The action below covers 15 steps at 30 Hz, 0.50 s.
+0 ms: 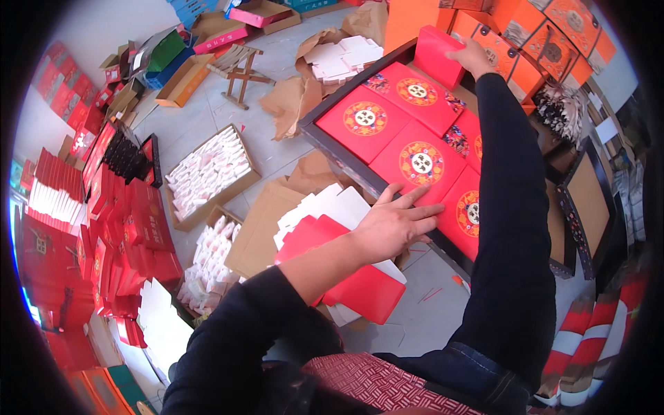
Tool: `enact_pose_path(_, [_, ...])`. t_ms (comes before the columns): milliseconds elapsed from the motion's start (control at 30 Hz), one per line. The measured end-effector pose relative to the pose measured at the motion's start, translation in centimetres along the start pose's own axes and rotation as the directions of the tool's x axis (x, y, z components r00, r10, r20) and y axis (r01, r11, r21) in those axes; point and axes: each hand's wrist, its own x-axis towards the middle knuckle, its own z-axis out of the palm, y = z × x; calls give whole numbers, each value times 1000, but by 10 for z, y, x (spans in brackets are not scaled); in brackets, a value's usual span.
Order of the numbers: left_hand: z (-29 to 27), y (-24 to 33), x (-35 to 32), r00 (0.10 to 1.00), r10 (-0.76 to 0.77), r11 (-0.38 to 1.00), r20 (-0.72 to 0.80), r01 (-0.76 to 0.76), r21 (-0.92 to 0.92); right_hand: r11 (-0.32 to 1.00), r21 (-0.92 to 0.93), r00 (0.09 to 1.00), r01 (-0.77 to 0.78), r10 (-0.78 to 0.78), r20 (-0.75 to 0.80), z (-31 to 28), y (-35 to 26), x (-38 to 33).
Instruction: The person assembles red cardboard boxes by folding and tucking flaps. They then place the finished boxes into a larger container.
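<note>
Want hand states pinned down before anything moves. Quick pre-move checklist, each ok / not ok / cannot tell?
1. Right hand on the tilted red box: ok, fingers at its edge.
2. Tilted red box lying flat: not ok, it stands up.
3. Left hand unloaded: ok, fingers spread near the edge of the black-edged tray.
4. Left fingertips pressing the patterned red box: cannot tell.
5. Whole tray visible: not ok, right sleeve covers part.

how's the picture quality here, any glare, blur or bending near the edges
Head view: a black ring swallows the corners; head view, left rim: a thin blue-white streak of glare; head view, right rim: grey packets look soft and bent by the fisheye; head view, centre: the left hand and patterned red boxes fairly clear.
</note>
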Motion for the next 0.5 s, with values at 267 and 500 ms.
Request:
enact_pose_path(267, [-1, -4, -10, 999, -31, 999, -25, 31, -6, 820, -465, 841, 334, -482, -246, -29, 1, -90])
enact_pose_path(500, [-7, -3, -5, 1000, 10, 1000, -24, -10, 10, 765, -592, 811, 252, -501, -302, -57, 13, -164])
